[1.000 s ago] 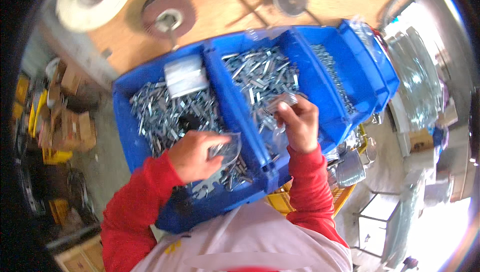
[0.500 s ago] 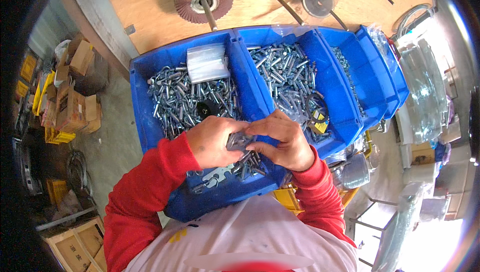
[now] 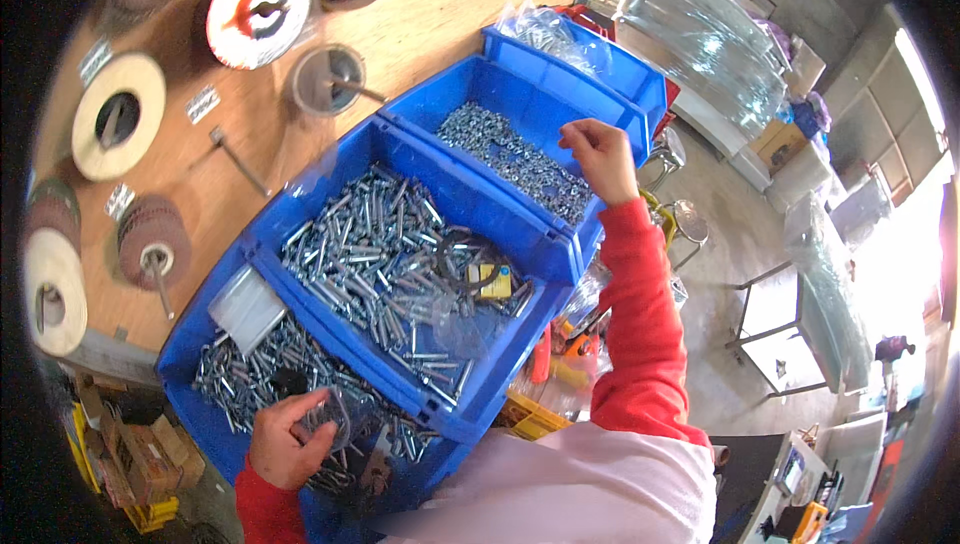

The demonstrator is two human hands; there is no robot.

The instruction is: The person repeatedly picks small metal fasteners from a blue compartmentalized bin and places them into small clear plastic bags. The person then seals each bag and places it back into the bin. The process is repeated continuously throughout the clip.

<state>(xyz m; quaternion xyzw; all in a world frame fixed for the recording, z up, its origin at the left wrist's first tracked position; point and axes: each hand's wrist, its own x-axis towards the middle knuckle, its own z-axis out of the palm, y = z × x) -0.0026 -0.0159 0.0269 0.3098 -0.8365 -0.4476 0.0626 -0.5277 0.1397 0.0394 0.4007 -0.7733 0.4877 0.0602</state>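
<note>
My left hand (image 3: pixel 292 440) is closed on a small clear plastic bag (image 3: pixel 338 418), low over the nearest blue bin (image 3: pixel 190 329) of long metal bolts. What the bag holds is too unclear to tell. A stack of flat clear bags (image 3: pixel 247 309) and a dark round piece (image 3: pixel 290 381) lie on those bolts. My right hand (image 3: pixel 603 156) hovers at the right side of the bin of small nuts (image 3: pixel 515 166), fingers curled together; anything inside them is hidden. Between the two hands stands the middle bin of bolts (image 3: pixel 365 244), with a yellow-labelled piece (image 3: pixel 490 281) among them.
A wooden board (image 3: pixel 270 134) carries abrasive wheels (image 3: pixel 155 239) on pegs, and a roll of clear tape (image 3: pixel 328 79). Plastic bags fill a farther blue bin (image 3: pixel 545 34). Stools (image 3: pixel 690 222) and a wrapped panel (image 3: pixel 705 29) stand to the right; cardboard boxes (image 3: pixel 150 454) lie lower left.
My hands have come apart: the left keeps the clear bag over the bolts, while the right has moved across to the nuts bin. The view has turned toward the right.
</note>
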